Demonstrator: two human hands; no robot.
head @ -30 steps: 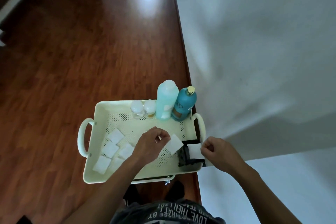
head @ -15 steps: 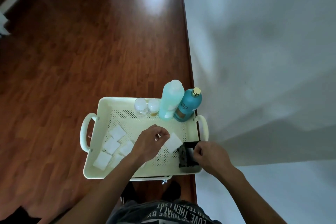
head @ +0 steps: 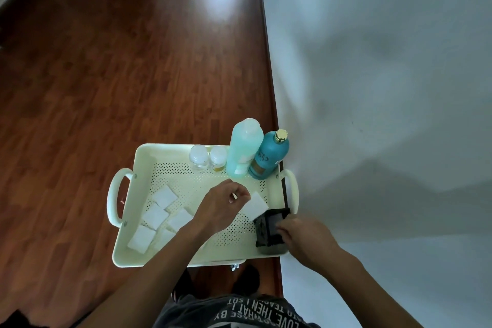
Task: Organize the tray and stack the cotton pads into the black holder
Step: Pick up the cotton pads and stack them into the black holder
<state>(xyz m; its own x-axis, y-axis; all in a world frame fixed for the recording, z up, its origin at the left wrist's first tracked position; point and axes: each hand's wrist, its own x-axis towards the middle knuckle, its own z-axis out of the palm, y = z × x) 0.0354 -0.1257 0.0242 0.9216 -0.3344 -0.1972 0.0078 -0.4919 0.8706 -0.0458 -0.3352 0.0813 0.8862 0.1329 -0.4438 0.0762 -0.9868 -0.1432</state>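
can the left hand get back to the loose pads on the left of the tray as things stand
Probably yes. The left hand pinches one cotton pad, so it must drop that first. The loose pads lie uncovered on the tray floor, nothing standing between.

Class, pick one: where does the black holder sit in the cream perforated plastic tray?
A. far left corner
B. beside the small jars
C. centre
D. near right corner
D: the black holder sits in the near right corner of the cream perforated plastic tray, under the right hand.
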